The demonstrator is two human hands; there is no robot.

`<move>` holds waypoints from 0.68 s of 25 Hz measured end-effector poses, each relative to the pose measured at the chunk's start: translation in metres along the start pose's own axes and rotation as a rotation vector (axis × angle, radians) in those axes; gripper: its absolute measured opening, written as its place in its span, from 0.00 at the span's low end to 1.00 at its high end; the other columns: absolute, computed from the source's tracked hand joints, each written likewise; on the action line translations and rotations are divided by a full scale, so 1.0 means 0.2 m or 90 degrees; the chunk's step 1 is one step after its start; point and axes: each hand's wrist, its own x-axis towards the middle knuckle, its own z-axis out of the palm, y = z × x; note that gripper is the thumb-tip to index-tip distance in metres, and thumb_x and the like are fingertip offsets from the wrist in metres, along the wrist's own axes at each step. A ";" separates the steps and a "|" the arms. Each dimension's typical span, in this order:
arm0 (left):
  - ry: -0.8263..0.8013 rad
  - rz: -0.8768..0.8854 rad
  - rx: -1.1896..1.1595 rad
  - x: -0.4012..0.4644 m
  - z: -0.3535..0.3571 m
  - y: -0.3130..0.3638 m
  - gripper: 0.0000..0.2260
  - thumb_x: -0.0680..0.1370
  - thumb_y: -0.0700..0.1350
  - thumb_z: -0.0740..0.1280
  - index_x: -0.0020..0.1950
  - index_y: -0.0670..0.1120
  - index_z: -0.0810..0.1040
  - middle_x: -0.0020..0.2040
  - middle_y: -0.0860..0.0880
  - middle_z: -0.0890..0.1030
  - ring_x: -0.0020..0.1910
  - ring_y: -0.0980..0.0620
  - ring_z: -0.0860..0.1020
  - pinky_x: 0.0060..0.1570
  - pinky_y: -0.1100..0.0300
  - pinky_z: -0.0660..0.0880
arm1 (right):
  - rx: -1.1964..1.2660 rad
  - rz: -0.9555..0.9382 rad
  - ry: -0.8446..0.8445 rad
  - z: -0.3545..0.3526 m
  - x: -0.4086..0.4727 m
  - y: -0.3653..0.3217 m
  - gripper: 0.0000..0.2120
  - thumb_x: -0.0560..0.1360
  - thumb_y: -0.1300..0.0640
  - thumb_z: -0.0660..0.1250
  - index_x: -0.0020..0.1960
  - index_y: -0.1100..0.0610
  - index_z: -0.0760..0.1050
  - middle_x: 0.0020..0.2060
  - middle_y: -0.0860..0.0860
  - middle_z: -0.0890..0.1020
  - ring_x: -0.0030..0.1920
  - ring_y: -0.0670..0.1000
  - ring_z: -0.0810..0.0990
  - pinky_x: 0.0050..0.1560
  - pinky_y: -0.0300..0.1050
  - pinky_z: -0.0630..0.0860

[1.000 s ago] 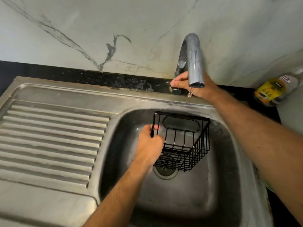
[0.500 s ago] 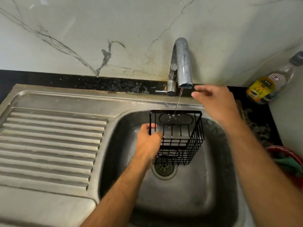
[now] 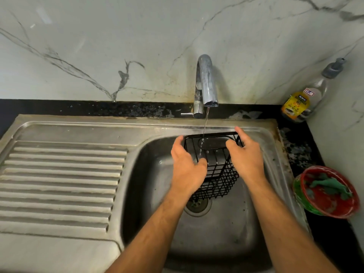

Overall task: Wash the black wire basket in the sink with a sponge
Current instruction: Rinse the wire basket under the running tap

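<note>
Hands: 2, left hand (image 3: 186, 170) and right hand (image 3: 246, 156), fingers curled on 1 black wire basket (image 3: 218, 174) w/ 1 thin stream from tap (image 3: 205, 83); 1 sink (image 3: 226, 239).

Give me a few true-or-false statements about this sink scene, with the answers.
1. Water runs from the tap onto the black wire basket. True.
2. Both hands, left hand and right hand, are at the basket. True.
3. A sponge is in the right hand. False: neither hand holds one.
4. The red bowl sits inside the sink. False: it stands on the counter to its right.
5. A bottle stands in the corner. True.
</note>
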 end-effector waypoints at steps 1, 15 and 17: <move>-0.006 0.025 0.027 0.00 0.01 0.00 0.39 0.78 0.34 0.65 0.82 0.48 0.47 0.78 0.54 0.54 0.68 0.72 0.60 0.70 0.74 0.54 | 0.003 -0.005 0.006 -0.01 0.01 0.01 0.29 0.75 0.53 0.65 0.75 0.42 0.67 0.27 0.44 0.74 0.22 0.43 0.66 0.24 0.36 0.66; -0.028 0.095 0.020 0.02 0.07 0.06 0.38 0.71 0.46 0.68 0.72 0.72 0.54 0.78 0.47 0.68 0.72 0.39 0.73 0.71 0.41 0.71 | 0.029 0.038 0.098 -0.11 0.01 0.08 0.26 0.77 0.55 0.64 0.75 0.42 0.68 0.20 0.42 0.69 0.19 0.42 0.63 0.21 0.35 0.66; -0.027 0.105 0.012 0.03 0.05 0.02 0.39 0.73 0.44 0.68 0.76 0.68 0.53 0.74 0.47 0.73 0.68 0.42 0.76 0.69 0.45 0.73 | 0.025 0.029 0.086 -0.09 0.00 0.07 0.27 0.77 0.54 0.64 0.75 0.43 0.68 0.22 0.44 0.72 0.20 0.43 0.65 0.21 0.35 0.67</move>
